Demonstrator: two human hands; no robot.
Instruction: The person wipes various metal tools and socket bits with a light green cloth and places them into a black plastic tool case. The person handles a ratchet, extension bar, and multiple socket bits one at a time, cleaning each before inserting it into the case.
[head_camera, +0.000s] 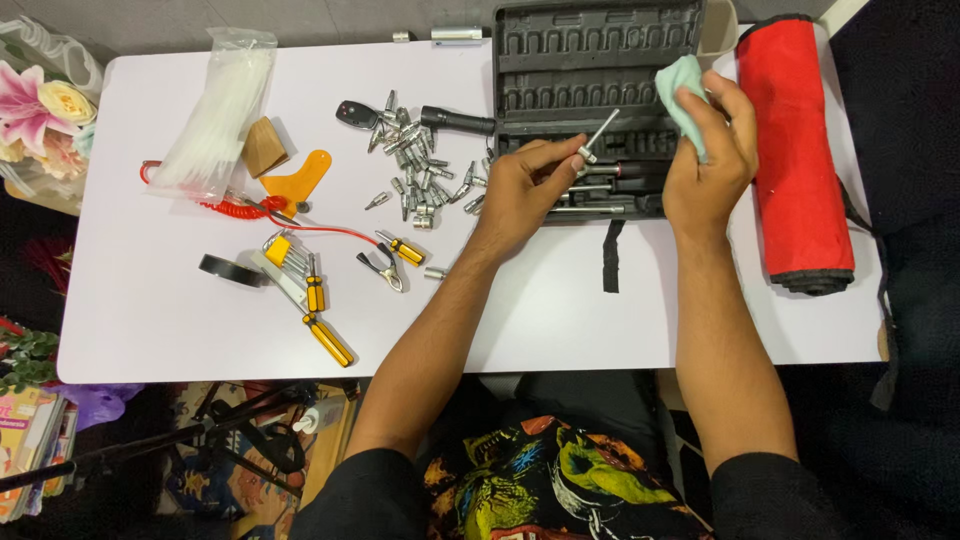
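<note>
From my remote seat: loose sockets and bits (420, 160) lie scattered left; my left hand (525, 180) pinches a metal extension bar (598, 133) over the open tool case (590, 100), my right hand (712, 150) grips a pale green cloth (680, 90). The bar could slip from that light pinch. Its lower end hides behind fingers.

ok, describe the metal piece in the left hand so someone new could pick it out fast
Start at the open dark grey tool case at the table's far edge. Just in front of its lower tray, the left hand pinches a slim silver rod with a small socket end, angled up toward the pale green cloth in the right hand. Unlike the loose bits piled to the left, it is long and held off the table.
</note>
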